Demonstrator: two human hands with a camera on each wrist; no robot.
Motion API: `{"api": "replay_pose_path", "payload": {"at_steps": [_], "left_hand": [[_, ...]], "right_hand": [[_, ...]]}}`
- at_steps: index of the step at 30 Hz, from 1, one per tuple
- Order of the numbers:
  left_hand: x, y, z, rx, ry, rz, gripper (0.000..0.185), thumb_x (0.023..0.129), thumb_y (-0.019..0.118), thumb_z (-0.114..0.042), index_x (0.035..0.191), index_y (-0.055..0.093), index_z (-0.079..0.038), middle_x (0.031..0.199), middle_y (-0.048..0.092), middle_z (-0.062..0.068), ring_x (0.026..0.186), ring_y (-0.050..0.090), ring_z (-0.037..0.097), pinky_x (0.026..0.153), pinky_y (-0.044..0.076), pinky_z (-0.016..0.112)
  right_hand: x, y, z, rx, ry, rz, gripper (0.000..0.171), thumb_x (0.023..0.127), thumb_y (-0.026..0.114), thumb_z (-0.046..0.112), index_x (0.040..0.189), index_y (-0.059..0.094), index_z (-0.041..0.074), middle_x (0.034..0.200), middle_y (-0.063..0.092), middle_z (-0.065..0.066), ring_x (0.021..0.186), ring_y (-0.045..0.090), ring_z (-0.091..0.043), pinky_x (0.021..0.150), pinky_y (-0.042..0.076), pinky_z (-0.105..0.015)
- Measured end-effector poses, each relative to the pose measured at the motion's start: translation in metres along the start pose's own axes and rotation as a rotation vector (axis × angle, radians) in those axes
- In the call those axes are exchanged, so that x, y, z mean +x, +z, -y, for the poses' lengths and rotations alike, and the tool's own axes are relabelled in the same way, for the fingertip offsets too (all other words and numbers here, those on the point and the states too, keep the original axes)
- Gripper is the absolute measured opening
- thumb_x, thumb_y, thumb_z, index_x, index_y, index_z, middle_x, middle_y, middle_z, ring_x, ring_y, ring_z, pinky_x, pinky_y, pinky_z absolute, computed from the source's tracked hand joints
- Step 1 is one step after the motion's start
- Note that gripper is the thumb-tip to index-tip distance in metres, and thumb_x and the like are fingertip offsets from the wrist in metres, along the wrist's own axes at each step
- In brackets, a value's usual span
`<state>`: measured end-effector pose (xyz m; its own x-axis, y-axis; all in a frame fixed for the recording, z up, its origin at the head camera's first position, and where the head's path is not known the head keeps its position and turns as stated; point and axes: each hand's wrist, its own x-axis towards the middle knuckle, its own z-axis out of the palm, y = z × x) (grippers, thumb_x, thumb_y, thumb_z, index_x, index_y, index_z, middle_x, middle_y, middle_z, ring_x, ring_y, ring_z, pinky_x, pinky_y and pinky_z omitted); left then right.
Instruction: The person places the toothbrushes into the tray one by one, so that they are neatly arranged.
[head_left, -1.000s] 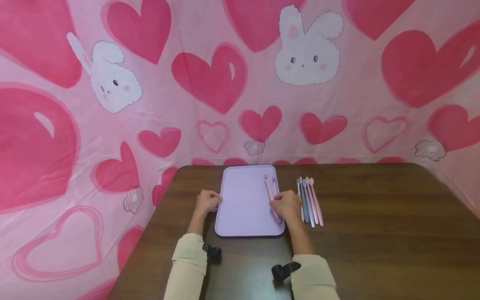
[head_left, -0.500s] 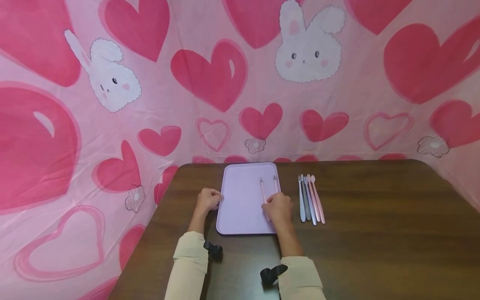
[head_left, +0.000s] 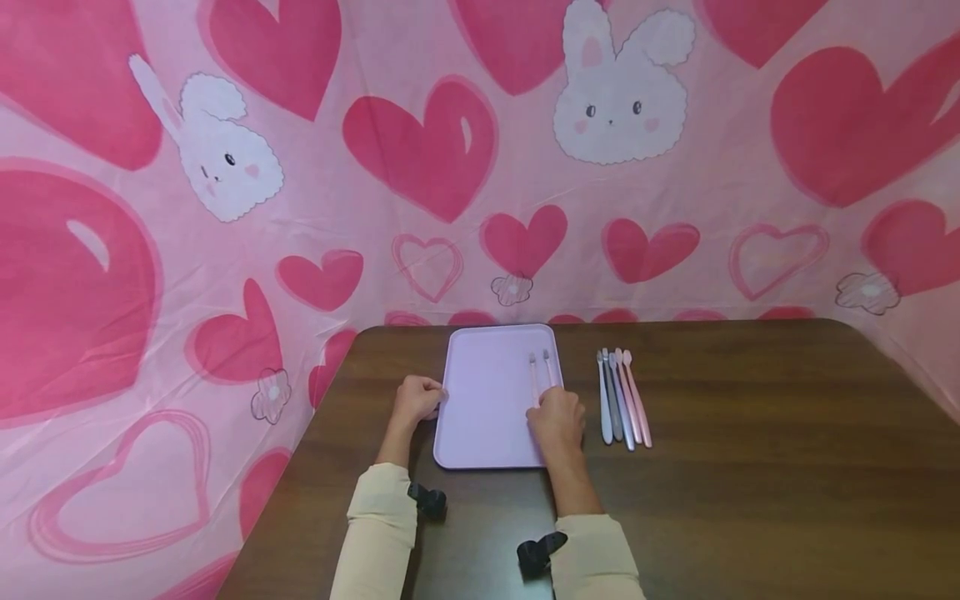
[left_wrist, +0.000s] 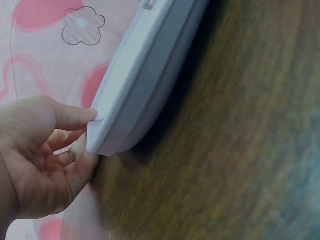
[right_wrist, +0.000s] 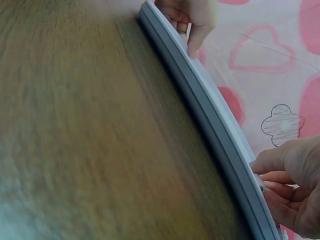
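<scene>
A lilac tray lies on the wooden table. At its left rim my left hand pinches the edge, thumb on top and fingers curled beneath, as the left wrist view shows. My right hand is over the tray's right side and pinches a pink toothbrush by its handle, head pointing away from me. Close to its right, a second toothbrush lies along the tray's right edge, its lower part covered by that hand. In the right wrist view the fingers curl around a handle end just over the rim.
Several toothbrushes in white, grey, blue and pink lie side by side on the table, right of the tray. Behind the table hangs a pink cloth printed with hearts and rabbits.
My right hand has moved left over the tray with the pink toothbrush, then the brush has shifted slightly right, beside the second one. The left hand stays on the rim.
</scene>
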<state>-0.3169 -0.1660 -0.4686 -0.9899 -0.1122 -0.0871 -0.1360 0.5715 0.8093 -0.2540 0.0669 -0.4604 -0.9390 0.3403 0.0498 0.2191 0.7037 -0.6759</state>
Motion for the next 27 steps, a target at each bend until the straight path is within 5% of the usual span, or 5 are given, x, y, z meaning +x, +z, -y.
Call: {"api": "replay_pose_path", "payload": {"at_steps": [12, 18, 27], "left_hand": [[0.000, -0.001, 0.000, -0.002, -0.018, 0.013, 0.021, 0.091, 0.070, -0.011, 0.104, 0.076, 0.004, 0.107, 0.071, 0.022, 0.083, 0.069, 0.024, 0.073, 0.065, 0.037], [-0.001, 0.000, 0.000, 0.010, -0.011, -0.002, 0.020, 0.090, 0.071, -0.011, 0.102, 0.076, 0.004, 0.106, 0.072, 0.023, 0.080, 0.068, 0.023, 0.068, 0.065, 0.034], [-0.003, 0.000, -0.003, 0.014, -0.009, 0.001, 0.022, 0.091, 0.069, -0.011, 0.104, 0.075, 0.005, 0.108, 0.071, 0.024, 0.084, 0.068, 0.025, 0.071, 0.065, 0.036]], "right_hand": [[0.001, -0.004, -0.001, -0.010, -0.012, 0.050, 0.021, 0.085, 0.075, 0.017, 0.080, 0.070, -0.002, 0.080, 0.070, -0.021, 0.067, 0.064, -0.031, 0.060, 0.055, -0.042], [0.002, -0.011, -0.010, 0.181, -0.048, 0.064, 0.031, 0.088, 0.074, 0.020, 0.112, 0.076, 0.000, 0.105, 0.076, -0.023, 0.095, 0.070, -0.037, 0.086, 0.060, -0.051], [0.013, -0.024, -0.027, 0.509, -0.052, 0.140, 0.026, 0.093, 0.067, 0.011, 0.114, 0.074, -0.002, 0.093, 0.074, -0.018, 0.069, 0.069, -0.014, 0.062, 0.056, -0.020]]}}
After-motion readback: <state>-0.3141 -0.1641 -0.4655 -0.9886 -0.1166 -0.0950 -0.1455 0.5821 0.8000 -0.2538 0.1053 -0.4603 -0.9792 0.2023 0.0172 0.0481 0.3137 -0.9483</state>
